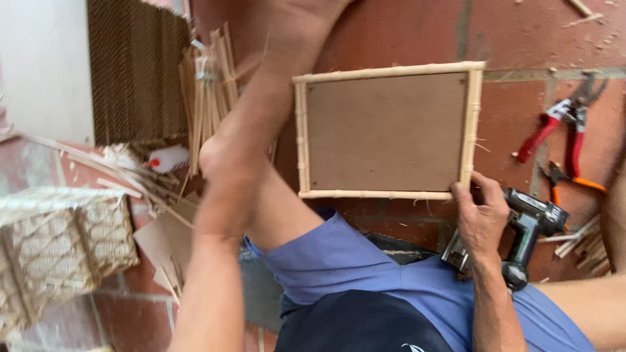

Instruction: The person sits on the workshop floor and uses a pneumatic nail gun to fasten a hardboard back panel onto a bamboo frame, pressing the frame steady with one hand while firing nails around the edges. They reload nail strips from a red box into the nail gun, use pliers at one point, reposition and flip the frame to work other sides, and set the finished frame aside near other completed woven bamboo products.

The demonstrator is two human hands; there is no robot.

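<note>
While right hand (481,218) pinches the frame (386,133) at its lower-right corner, long axis left-right, left hand (225,160) looks blurred nearby; its grip can't be told.

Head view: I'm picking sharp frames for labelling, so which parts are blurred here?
Head view: the left hand is smeared by motion at the top edge; the woven basket at left is soft; the bamboo-edged board, right hand and red pliers are fairly sharp; light is even, no glare.
</note>
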